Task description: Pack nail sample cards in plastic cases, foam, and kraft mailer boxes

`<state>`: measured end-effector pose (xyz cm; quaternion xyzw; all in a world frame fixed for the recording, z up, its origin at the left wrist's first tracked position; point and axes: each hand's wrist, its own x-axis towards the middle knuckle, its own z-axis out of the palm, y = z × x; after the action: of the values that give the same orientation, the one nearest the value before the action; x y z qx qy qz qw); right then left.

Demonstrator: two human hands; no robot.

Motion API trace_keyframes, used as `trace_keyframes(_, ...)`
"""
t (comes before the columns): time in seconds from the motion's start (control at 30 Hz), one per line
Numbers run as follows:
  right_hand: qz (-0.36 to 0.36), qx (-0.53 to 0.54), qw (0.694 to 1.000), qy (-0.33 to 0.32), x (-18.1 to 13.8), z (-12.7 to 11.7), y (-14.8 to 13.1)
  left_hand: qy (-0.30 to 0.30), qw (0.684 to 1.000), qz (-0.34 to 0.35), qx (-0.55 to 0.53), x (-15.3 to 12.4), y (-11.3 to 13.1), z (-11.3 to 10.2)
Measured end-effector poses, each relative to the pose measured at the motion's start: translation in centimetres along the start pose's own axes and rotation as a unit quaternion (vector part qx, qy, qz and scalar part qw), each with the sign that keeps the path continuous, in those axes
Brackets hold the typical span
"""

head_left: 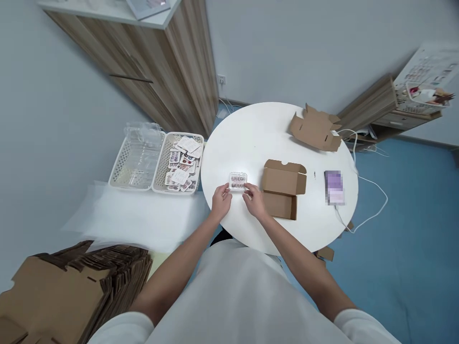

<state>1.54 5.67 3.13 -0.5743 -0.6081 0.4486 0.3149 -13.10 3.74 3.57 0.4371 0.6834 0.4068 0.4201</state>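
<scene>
A small clear plastic case [238,181] lies at the near left part of the round white table [258,138]. Inside it are two rows of small glossy pieces that look like press-on nails. My left hand [221,201] pinches the case's left near corner, fingers closed. At the right near corner, my right hand [254,201] grips it with thumb and fingers. Just right of that hand stands a cardboard box [284,180], its lid folded open and its inside in view.
A flattened carton [315,129] and a pixelated purple device [334,187] with a white cable lie on the table. To the left are a basket of nail cards [198,180] and a basket of clear plastic cases [116,167]. Cardboard sheets [60,296] are stacked at lower left.
</scene>
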Motion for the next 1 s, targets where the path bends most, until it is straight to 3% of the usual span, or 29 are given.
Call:
trace_keyframes(0.23, 0.001, -0.066, 0.997, 0.041, -6.2, -9.0, 4.0, -0.104, 0.994, 0.021, -0.002, -5.7, 2.1, 8.3)
trace_keyframes(0.4, 0.051, -0.117, 0.992, -0.002, -7.4, -11.9, 6.9, -0.134, 0.986, 0.006, 0.097, -6.8, 2.4, 12.1)
trace_keyframes(0.6, 0.053, -0.154, 0.986, -0.046, -6.9, -12.3, 8.0, -0.148, 0.968, 0.032, 0.199, -6.9, 2.9, 13.3)
trace_keyframes(0.77, 0.045, -0.149, 0.987, -0.044, -7.0, -12.7, 7.8, -0.124, 0.977, 0.036, 0.171, -7.1, 2.7, 13.8)
trace_keyframes(1.0, -0.005, -0.071, 0.997, -0.023, -7.0, -11.2, 5.6, 0.015, 0.998, 0.022, 0.059, -7.3, 2.1, 12.0)
